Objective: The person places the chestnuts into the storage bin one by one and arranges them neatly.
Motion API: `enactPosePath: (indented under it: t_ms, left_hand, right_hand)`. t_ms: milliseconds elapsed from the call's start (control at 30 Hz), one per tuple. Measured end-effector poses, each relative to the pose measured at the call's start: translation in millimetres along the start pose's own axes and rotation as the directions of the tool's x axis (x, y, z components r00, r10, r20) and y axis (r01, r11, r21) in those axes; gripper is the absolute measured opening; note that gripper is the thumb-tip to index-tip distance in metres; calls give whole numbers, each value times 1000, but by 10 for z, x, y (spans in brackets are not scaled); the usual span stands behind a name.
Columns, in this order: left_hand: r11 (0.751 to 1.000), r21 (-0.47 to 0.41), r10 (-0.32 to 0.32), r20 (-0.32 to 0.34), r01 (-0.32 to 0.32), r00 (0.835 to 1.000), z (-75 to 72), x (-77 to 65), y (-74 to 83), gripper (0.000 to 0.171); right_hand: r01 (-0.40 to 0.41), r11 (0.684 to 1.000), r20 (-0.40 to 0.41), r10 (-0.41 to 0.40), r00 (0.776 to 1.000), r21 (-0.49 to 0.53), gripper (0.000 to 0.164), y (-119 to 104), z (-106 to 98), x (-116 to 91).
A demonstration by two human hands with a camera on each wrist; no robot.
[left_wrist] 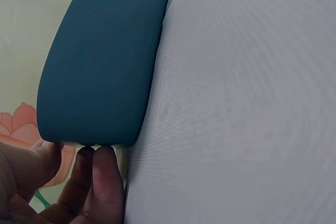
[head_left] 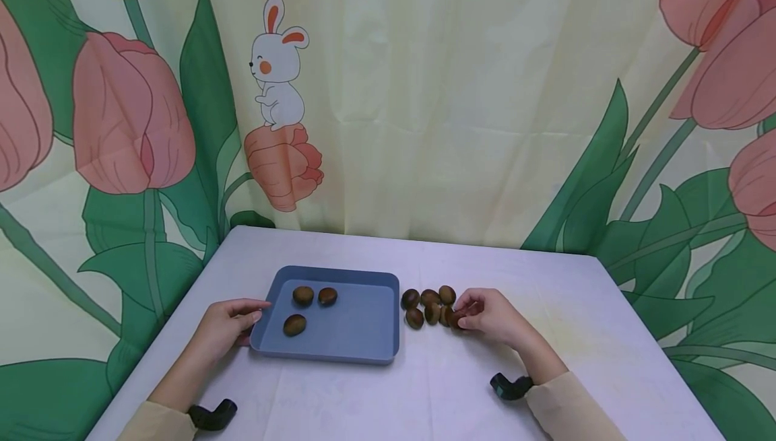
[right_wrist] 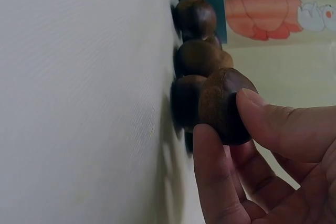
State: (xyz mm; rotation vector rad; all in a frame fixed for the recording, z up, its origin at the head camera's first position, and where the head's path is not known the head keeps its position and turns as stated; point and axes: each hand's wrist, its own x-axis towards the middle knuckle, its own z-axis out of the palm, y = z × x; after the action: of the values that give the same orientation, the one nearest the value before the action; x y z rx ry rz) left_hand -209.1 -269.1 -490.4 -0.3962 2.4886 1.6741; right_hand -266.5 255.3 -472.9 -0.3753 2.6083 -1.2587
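My right hand (head_left: 494,316) pinches a brown chestnut (right_wrist: 223,106) between thumb and fingertips, at the near right end of a cluster of chestnuts (head_left: 430,297). In the right wrist view it overlaps the chestnuts behind it. To the left of that cluster lies a shallow blue-grey tray (head_left: 345,333) with three chestnuts inside, toward its left side. At the tray's left end is my left hand (head_left: 221,326), its fingertips touching the rim. The left wrist view has these fingers (left_wrist: 107,182) nearly straight against the tray's outer end wall, with the thumb beside its upper edge.
A white cloth (head_left: 339,400) covers the table. Right behind it hangs a curtain (head_left: 424,158) printed with tulips and a rabbit. Black wrist devices (head_left: 212,415) sit at both cuffs. The cluster's left chestnuts lie close to the tray's right wall.
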Motion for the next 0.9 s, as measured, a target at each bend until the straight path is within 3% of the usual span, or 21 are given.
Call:
enactPosePath:
  t_ms: [267,500,733,900]
  left_hand:
    - [1000,1,3,1,-3,1000,-4,1,1,30]
    - [1000,6,6,4,-6,1000,-9,-4,6,30]
    - [1000,3,12,10,-12,1000,-21,4,4,30]
    - [1000,4,15,20,-15,1000,-23,5,-3,30]
  right_hand:
    - [38,995,30,-41,999,88,19,-124,89,87]
    - [75,992,34,-78,996,97,18,-337,205,184]
    - [117,975,67,-132,989,186,20,-584,410,303]
    - [133,972,84,-151,985,195,17,-761,576,401]
